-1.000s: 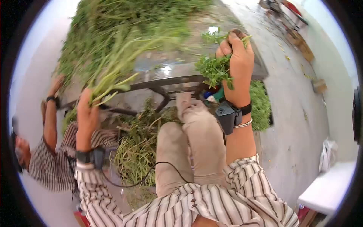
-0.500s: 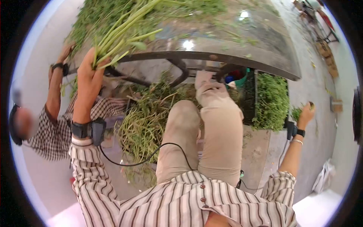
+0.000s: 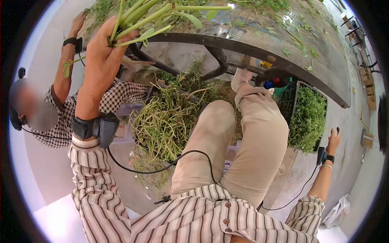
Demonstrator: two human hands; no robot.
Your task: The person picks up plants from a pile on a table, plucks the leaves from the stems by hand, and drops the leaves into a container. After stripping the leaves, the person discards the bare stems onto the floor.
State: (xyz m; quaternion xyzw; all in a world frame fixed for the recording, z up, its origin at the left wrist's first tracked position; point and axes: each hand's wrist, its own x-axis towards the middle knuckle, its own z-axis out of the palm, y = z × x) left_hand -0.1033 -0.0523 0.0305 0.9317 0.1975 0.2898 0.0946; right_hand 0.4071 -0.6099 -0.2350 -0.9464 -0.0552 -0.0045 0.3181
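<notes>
My left hand (image 3: 101, 56) is closed around a bunch of leafy green stems (image 3: 150, 18), raised at the near edge of the table. The stems fan out from the fist to the upper right, over the tabletop (image 3: 259, 34). Out to the right, beside a black crate (image 3: 325, 131), my right hand (image 3: 333, 141) has its fingers stretched apart and nothing shows in it. Trimmed leafy greens (image 3: 308, 117) fill that crate.
A heap of long stems (image 3: 170, 121) lies below, left of my knees. Another person (image 3: 56, 105) in a checked shirt sits at the left, a hand at the table. Dark table legs (image 3: 216, 60) stand beyond my knees. A white bag (image 3: 337, 210) lies at lower right.
My right hand has let go of the greens it held and its fingers have spread. My left hand has risen slightly with the stems. The whole view has shifted.
</notes>
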